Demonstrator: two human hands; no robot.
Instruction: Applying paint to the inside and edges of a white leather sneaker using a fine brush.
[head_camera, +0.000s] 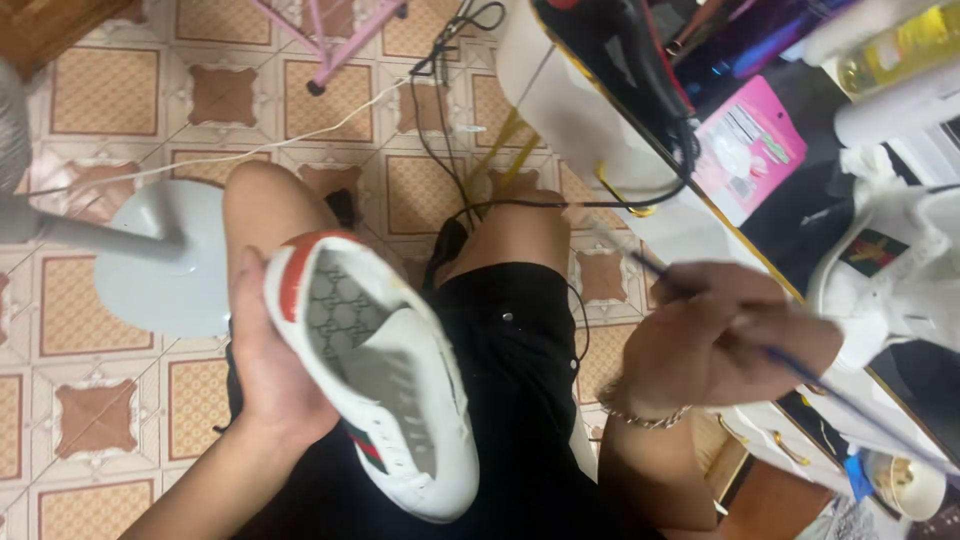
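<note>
Clearly the white sneaker (375, 385) is the centre of things: it lies across the person's lap, tilted with its opening toward the camera, heel end up near the left knee and toe end down toward the lower edge of the view. The left hand (268, 372) cups it from beneath and along its left side, fingers wrapped round the heel part, so it is grasping the sneaker. The shoe looks light and fairly stiff in the sole, with softer leather-like sides that would give under a squeeze; the smooth white surface seems a bit slippery, so the heel counter and the sole edge appear the surest places to take hold. A red band marks the heel collar, a green-and-red stripe runs along the side, and the lining is grey and patterned. To the right of the sneaker, the right hand (715, 345) is clenched around a thin blue brush handle (800, 370), blurred, so its tip cannot be made out. Further right of the sneaker, on the dark bench (790, 225), stands a second white shoe (900, 270) with a green-and-red tongue patch. Above that, a flat pink rectangular packet (750, 145) with a pale label lies tilted, and a yellow-tinted bottle (900, 45) sits at the upper corner. Left of the sneaker, a grey fan base (165, 260) rests on the tiled floor (100, 90).
</note>
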